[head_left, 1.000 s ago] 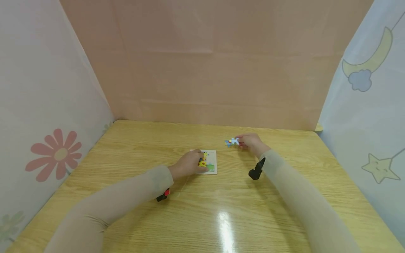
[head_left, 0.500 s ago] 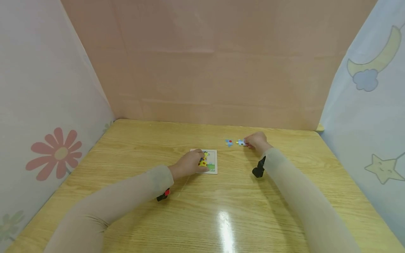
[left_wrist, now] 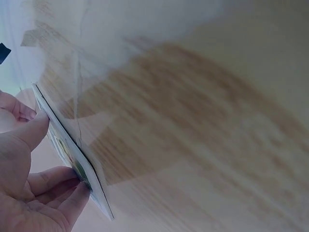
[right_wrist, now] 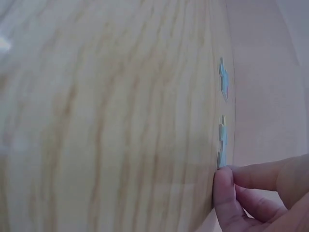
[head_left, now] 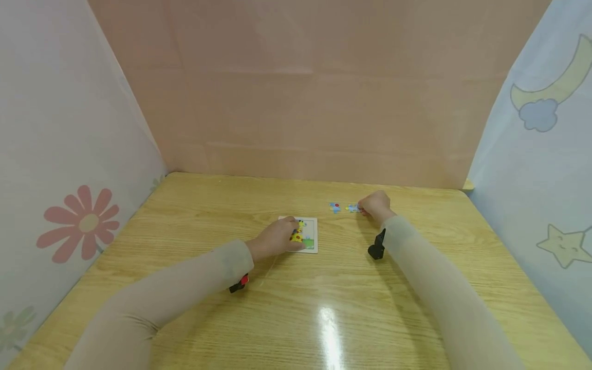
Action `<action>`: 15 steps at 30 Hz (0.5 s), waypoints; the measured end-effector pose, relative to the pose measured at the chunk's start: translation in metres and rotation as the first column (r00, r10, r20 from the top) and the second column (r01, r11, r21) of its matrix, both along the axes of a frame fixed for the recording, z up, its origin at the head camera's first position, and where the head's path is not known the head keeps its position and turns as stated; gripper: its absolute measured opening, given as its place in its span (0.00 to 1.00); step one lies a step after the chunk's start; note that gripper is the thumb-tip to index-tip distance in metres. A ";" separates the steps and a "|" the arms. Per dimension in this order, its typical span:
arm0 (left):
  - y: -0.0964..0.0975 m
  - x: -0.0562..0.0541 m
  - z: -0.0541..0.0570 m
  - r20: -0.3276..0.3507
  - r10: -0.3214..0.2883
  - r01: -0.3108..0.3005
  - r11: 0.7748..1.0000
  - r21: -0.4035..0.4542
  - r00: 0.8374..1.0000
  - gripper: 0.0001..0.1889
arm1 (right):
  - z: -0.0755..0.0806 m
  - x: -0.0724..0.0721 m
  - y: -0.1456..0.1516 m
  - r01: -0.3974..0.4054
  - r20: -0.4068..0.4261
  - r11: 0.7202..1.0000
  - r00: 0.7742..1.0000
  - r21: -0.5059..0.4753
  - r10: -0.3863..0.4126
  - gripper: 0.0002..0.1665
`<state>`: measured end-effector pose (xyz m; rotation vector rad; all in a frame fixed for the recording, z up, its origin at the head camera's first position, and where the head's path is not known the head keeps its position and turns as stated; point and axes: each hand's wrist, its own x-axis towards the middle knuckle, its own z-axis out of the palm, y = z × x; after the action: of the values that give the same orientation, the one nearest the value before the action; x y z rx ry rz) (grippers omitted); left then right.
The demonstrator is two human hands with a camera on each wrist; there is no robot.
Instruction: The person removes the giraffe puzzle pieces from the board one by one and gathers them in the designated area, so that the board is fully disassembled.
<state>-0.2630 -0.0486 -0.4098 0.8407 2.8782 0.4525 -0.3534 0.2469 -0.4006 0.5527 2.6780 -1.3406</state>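
Observation:
A square puzzle board (head_left: 313, 226) with a white border and a yellow giraffe picture lies on the table. My left hand (head_left: 274, 239) covers its left half, fingers curved over it and thumb near the front edge; what lies beneath is hidden. In the left wrist view, fingertips and thumb touch the board (left_wrist: 72, 145). Farther back and right, my right hand (head_left: 376, 204) pinches the right end of a light blue jigsaw piece (head_left: 353, 208) with a yellow tab. Left of it lies another blue jigsaw piece (head_left: 335, 207) with a red spot, apart from the hand.
The wooden table (head_left: 222, 205) ends at a plain tan back panel (head_left: 296, 103). A white sheet with a red flower (head_left: 88, 223) stands at the left, and one with a star (head_left: 561, 245) at the right.
My right hand has drawn its jigsaw piece rightward, away from the red-spotted piece, which it partly overlapped before. Over the last half second it hardly moves. My left hand stays on the board.

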 end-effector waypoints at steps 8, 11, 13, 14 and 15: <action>-0.003 -0.002 -0.002 0.055 0.000 -0.002 0.999 0.039 0.998 0.31 | -0.002 0.003 0.006 0.030 -0.003 0.993 1.000 -0.117 -0.030 0.20; -0.005 -0.003 0.002 0.086 -0.008 0.004 0.999 0.050 0.996 0.30 | 0.003 0.011 0.001 -0.003 -0.026 0.994 1.000 -0.106 0.000 0.20; -0.005 -0.003 0.006 0.113 -0.008 0.003 0.999 0.051 0.994 0.30 | 0.010 0.017 -0.003 -0.053 -0.045 0.991 0.998 -0.121 0.048 0.21; -0.006 -0.003 0.008 0.130 -0.006 -0.001 0.998 0.055 0.992 0.30 | 0.014 0.020 -0.005 -0.079 -0.053 0.987 0.996 -0.141 0.072 0.21; -0.006 -0.003 0.010 0.144 -0.005 -0.003 0.998 0.056 0.990 0.30 | 0.017 0.022 -0.007 -0.101 -0.062 0.981 0.994 -0.165 0.092 0.22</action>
<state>-0.2655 -0.0546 -0.4000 0.7830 2.7450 0.5721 -0.3319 0.2395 -0.3833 0.3687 2.5631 -1.5550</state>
